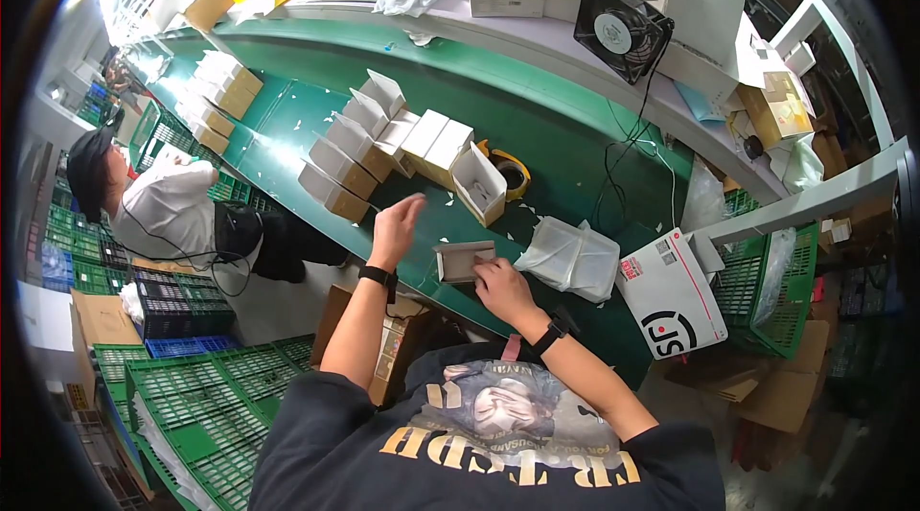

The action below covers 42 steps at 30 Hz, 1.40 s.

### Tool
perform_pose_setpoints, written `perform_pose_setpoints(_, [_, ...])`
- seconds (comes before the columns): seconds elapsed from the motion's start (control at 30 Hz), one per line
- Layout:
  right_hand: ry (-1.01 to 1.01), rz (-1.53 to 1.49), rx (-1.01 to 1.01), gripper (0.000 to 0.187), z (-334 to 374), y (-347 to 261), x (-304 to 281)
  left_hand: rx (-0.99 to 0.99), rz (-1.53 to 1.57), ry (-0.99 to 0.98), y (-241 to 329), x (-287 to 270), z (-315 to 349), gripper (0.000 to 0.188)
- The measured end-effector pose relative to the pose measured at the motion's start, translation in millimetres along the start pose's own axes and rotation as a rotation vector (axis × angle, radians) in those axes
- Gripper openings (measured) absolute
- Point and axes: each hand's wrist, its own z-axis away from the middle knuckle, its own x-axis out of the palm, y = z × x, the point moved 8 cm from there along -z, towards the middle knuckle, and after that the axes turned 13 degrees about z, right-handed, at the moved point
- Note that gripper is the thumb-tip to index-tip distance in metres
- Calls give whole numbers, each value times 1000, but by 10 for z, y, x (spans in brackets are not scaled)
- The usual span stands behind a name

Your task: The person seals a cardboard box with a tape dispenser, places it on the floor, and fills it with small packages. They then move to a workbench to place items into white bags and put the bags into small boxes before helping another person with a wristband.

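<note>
At far left a seated person (158, 204) works among green crates (192, 406). The left hand (396, 223) is lifted over the green belt (537, 118) – fingers open, nothing in it. Just right of it lies a small flat box (463, 260), its long axis across the picture, open side facing up. The right hand (503, 289) rests on its near right corner, fingers bent over the edge. Behind stand rows of open boxes (383, 142) – further right a tape roll (511, 171), plastic bags (572, 257), a white parcel (671, 295) and, on the shelf, a black fan (621, 30).
</note>
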Motion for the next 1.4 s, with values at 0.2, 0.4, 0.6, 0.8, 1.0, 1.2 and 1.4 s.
perform_pose_setpoints(0.2, [-142,-172,230,23,-50,275,135,-431,59,391,-454,-163,862,33])
perform_pose_setpoints(0.4, [-194,-463,554,31,-139,695,303,-1169,1344,139,-290,697,1032,36])
perform_pose_setpoints(0.6, [-498,-1025,743,48,-193,735,405,-967,1068,-153,-485,750,916,37])
perform_pose_setpoints(0.8, [-470,-1063,300,59,-87,576,411,-442,564,-289,-266,594,970,48])
perform_pose_setpoints(1.0, [-464,-352,156,53,-162,491,171,-298,-21,-354,-48,498,881,48])
perform_pose_setpoints(1.2, [94,189,-194,49,-49,121,-124,109,-50,-244,85,661,927,57])
perform_pose_setpoints(1.4, [-21,151,-190,44,-7,159,68,190,-353,-335,166,787,981,59])
